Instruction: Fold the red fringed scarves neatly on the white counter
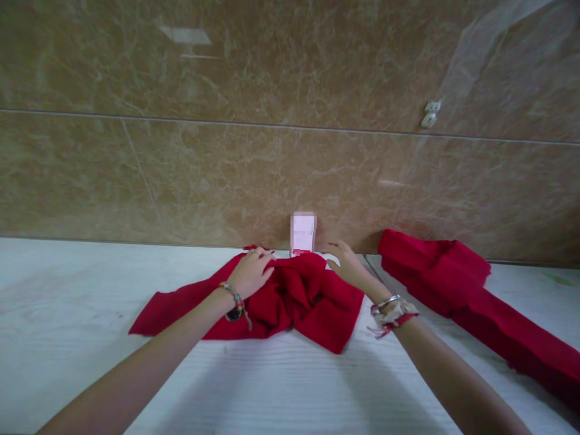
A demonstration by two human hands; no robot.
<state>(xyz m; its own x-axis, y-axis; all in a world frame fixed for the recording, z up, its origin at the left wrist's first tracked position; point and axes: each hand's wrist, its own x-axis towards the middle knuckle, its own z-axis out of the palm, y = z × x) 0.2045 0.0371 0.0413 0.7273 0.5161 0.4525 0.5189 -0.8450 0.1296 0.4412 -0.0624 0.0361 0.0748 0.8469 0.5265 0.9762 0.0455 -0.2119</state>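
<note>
Two red cloths in all on one pale surface (67,296): one bunched cloth (294,302) in front, one long folded cloth (435,278) off to the right. Bunched cloth heaped into several loose folds at the middle, with two flatter ends, one spread to the left, one angled toward the near side at the right. Two bare hands at its far edge, one on each side of the heap. Left hand (251,272) open, palm down over the left part of the cloth, thumb apart from the fingers. Right hand (348,266) open too, fingers slightly bent, at the far right edge; cannot tell whether touching the fabric.

Between the two hands, just past the cloth's far edge, one pale card-like object (303,232), upper part blurred, some red near the bottom. Folded cloth well apart from the left hand, running from near the wall base down to the right border. On the left wrist, one beaded bracelet (235,299) with one dark disc. On the right wrist, one silver bangle (387,302) and one pale band (399,312) with red beside it. On the brown marbled wall (254,175), one long horizontal seam (254,124) and one small white cat-shaped piece (430,113) at upper right.
</note>
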